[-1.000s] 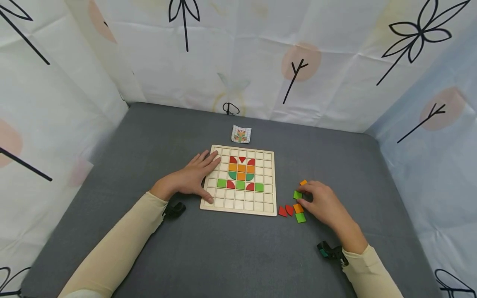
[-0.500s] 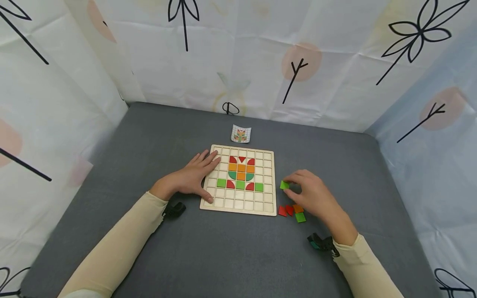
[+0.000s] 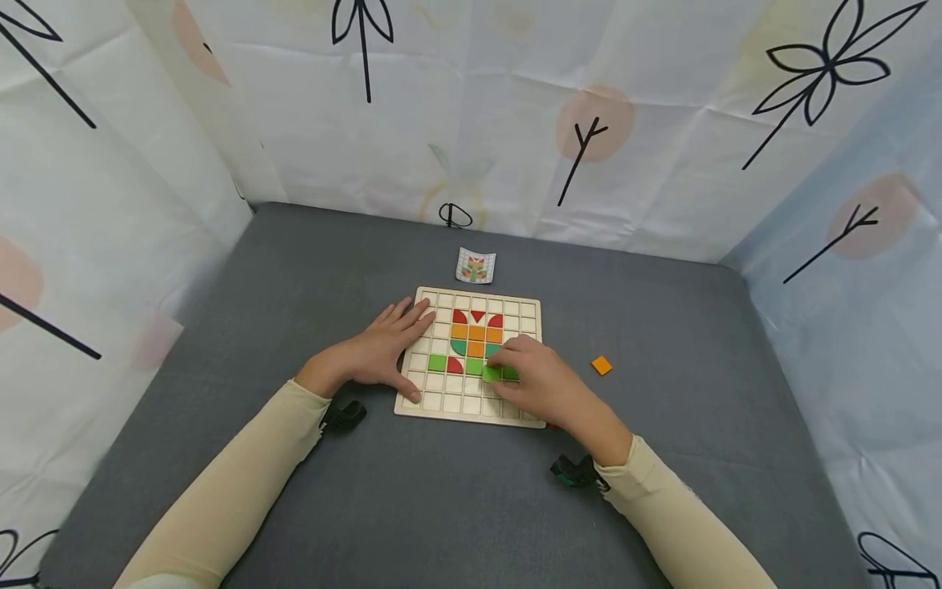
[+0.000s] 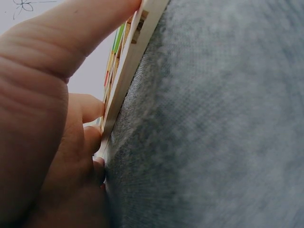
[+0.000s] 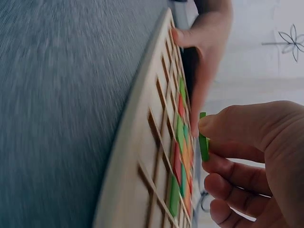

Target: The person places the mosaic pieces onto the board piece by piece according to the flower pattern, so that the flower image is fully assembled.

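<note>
A wooden grid board (image 3: 445,403) lies flat on the grey table, with red, orange and green tiles set in its cells. My left hand (image 3: 375,350) rests along the board's left edge, fingers spread, thumb touching the rim near the front corner. Over the right part of the board, my right hand (image 3: 548,383) pinches a green square tile (image 3: 491,374) between thumb and fingertips. The right wrist view shows this green tile (image 5: 204,137) apart from the board, held edge-on. Some tiles under the right hand are partly hidden.
A small printed pattern card (image 3: 475,266) lies behind the board. An orange square tile (image 3: 602,365) sits on the table to the right. The right forearm mostly hides the other loose tiles. Patterned cloth hangs behind and beside the table.
My right hand has picked up the green square tile from beside the orange one and carried it left over the board. The left hand has stayed in place.
</note>
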A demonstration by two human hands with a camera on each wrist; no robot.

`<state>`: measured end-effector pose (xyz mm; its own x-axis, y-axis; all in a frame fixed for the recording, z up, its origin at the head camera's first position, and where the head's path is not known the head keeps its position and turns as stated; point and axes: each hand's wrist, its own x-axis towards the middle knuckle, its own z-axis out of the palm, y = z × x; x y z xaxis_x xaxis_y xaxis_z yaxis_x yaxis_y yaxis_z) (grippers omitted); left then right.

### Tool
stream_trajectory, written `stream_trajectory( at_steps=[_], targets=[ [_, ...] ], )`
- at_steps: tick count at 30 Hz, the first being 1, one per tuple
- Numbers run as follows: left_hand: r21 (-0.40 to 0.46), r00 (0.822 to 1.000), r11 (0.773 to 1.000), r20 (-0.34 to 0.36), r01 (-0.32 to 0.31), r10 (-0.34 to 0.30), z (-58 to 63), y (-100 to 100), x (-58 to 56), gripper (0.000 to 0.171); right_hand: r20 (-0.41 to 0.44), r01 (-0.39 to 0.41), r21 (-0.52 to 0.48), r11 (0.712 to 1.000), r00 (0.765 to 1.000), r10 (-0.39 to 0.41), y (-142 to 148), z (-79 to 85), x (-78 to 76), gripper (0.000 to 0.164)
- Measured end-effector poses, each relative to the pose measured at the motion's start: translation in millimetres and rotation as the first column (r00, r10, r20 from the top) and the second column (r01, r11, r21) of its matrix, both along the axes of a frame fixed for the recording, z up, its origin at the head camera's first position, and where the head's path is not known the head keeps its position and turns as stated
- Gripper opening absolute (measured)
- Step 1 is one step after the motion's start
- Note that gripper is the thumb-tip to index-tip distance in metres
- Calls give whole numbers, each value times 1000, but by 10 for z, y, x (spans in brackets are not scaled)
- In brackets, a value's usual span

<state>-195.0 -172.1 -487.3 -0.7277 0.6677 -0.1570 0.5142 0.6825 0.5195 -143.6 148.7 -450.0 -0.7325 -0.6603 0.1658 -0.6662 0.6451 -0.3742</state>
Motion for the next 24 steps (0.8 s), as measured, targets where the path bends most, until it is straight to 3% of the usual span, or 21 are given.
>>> stream_trajectory(
  at_steps=[8, 24],
  targets=[
    [9, 1000, 1000, 3, -2, 2, 7, -10, 9, 140, 5, -44, 34, 998, 999, 44, -219, -96, -14, 17],
    [-4, 1000, 1000, 11, -7, 7, 19, 12, 8, 140, -25, -63, 41, 997, 998, 64, -199, -123, 16, 15]
  ],
)
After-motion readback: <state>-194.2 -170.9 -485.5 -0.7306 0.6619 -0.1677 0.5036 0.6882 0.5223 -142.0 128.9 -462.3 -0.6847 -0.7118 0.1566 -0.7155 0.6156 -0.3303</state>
